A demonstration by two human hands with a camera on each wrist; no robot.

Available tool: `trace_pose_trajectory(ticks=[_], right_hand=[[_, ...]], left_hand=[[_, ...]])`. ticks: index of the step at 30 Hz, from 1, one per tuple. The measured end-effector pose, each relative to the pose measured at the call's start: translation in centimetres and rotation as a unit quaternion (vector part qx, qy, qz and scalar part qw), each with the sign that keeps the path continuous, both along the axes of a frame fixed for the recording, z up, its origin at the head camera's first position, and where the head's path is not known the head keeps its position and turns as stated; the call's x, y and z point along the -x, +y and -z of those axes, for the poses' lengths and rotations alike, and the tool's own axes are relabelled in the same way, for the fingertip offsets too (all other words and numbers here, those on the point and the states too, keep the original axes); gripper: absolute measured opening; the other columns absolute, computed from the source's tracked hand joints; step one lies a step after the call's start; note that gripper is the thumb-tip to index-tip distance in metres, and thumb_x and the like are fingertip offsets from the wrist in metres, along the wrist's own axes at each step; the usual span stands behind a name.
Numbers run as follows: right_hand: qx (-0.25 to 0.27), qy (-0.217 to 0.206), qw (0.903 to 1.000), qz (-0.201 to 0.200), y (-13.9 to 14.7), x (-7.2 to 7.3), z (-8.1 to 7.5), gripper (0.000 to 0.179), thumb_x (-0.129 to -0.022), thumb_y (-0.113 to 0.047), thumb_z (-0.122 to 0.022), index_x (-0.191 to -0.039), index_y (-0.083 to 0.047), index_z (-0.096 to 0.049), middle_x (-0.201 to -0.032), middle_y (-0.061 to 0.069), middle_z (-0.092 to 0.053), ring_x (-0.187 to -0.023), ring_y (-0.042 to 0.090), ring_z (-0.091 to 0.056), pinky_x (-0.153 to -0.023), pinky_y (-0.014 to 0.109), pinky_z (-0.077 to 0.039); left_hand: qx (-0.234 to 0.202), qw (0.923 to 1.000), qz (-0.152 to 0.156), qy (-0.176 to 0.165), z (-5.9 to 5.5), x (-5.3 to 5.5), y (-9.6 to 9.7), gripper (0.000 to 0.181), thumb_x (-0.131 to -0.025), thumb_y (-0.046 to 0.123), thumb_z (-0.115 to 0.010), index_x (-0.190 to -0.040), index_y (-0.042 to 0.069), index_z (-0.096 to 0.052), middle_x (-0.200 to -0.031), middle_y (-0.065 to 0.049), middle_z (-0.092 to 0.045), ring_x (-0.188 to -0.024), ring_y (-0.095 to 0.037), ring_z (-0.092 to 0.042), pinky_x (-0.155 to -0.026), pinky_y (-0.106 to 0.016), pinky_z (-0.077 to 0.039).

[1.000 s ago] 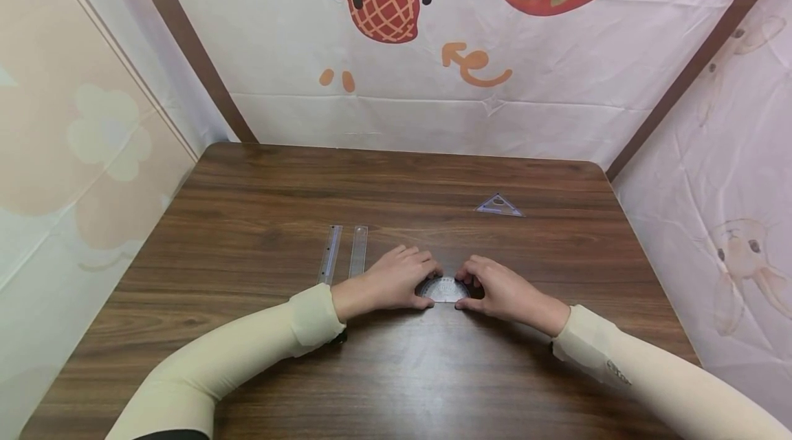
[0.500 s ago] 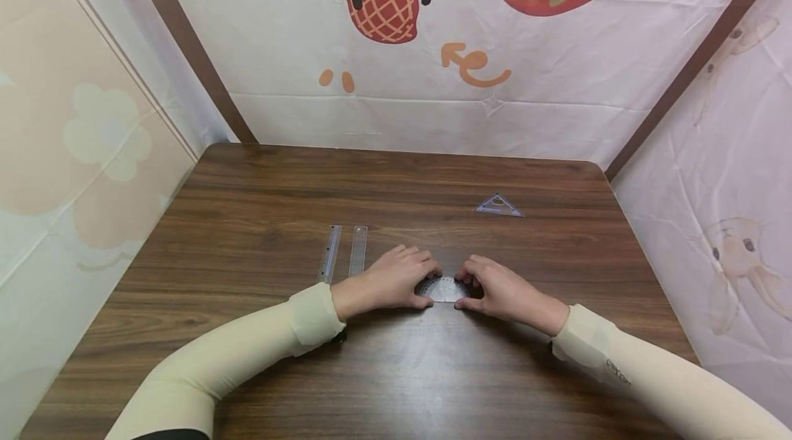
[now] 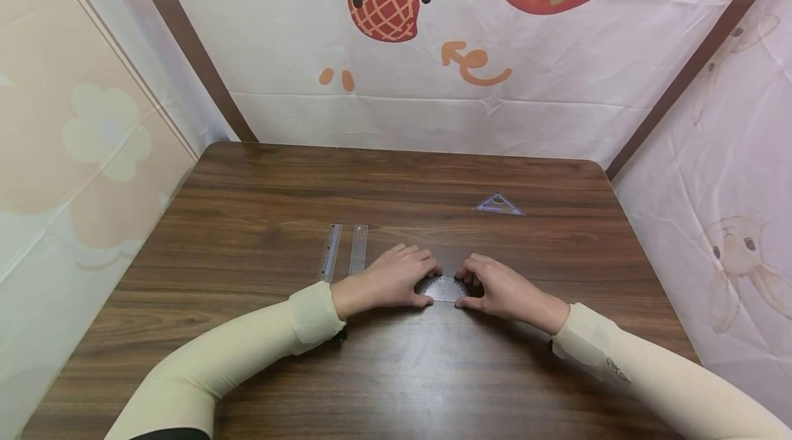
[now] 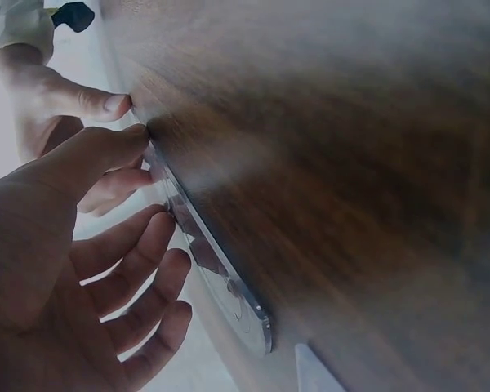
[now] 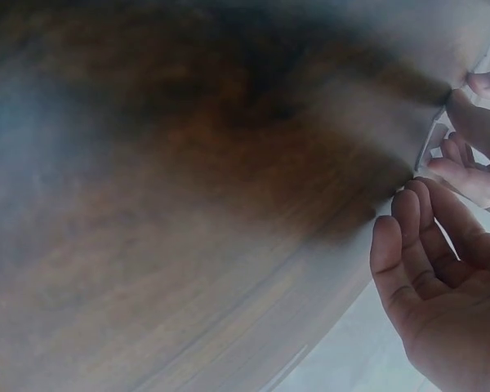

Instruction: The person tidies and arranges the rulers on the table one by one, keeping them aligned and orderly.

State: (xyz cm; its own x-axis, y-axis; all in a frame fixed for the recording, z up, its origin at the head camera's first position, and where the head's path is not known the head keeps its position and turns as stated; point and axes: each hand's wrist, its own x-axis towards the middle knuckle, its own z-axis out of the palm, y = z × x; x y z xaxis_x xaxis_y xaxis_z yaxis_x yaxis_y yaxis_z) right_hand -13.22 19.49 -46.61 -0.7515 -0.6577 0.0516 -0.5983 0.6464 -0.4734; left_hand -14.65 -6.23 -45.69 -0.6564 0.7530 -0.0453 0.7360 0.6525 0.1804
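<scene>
Between my two hands a clear half-round protractor (image 3: 445,290) lies on the wooden table, its straight edge toward me. My left hand (image 3: 399,280) pinches its left end between thumb and fingers. At the opposite end my right hand (image 3: 504,292) does the same, fingertips at the curved edge and thumb at the straight one. In the left wrist view the left hand (image 4: 73,245) appears close up, with a clear ruler strip beyond its fingers. The right wrist view shows the right hand (image 5: 441,278) with curled fingers at the table; the protractor is mostly hidden there.
Two clear rulers, one with a blue stripe (image 3: 331,253) and one plain (image 3: 358,249), lie side by side left of the hands, lower ends hidden by the left arm. Farther back on the right is a blue-edged set square (image 3: 498,210). Printed cloth (image 3: 408,117) hangs behind the table (image 3: 260,185).
</scene>
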Motion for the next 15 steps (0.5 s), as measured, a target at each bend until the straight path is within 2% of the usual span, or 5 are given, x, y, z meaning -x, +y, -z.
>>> trace_pose_trajectory(ticks=[9, 15], right_hand=[[0.003, -0.004, 1.0, 0.0, 0.18, 0.04, 0.03, 0.042, -0.085, -0.028, -0.095, -0.112, -0.008, -0.071, -0.098, -0.003, -0.064, -0.087, 0.012, -0.061, -0.078, 0.028, -0.055], [0.023, -0.006, 0.9997, 0.004, 0.42, 0.29, 0.11, 0.038, -0.087, -0.028, -0.093, -0.113, -0.008, -0.072, -0.101, -0.001, -0.067, -0.088, 0.013, -0.064, -0.078, 0.028, -0.056]], left_hand=[[-0.001, 1.0, 0.0, -0.002, -0.28, 0.05, 0.24, 0.052, -0.092, 0.052, -0.082, -0.131, 0.018, -0.071, -0.123, 0.001, -0.07, -0.117, -0.021, -0.065, -0.1, -0.041, -0.051], [-0.003, 0.9998, -0.01, -0.016, -0.6, 0.61, 0.49, 0.05, -0.095, 0.052, -0.078, -0.13, 0.018, -0.072, -0.121, 0.002, -0.07, -0.116, -0.02, -0.065, -0.101, -0.04, -0.05]])
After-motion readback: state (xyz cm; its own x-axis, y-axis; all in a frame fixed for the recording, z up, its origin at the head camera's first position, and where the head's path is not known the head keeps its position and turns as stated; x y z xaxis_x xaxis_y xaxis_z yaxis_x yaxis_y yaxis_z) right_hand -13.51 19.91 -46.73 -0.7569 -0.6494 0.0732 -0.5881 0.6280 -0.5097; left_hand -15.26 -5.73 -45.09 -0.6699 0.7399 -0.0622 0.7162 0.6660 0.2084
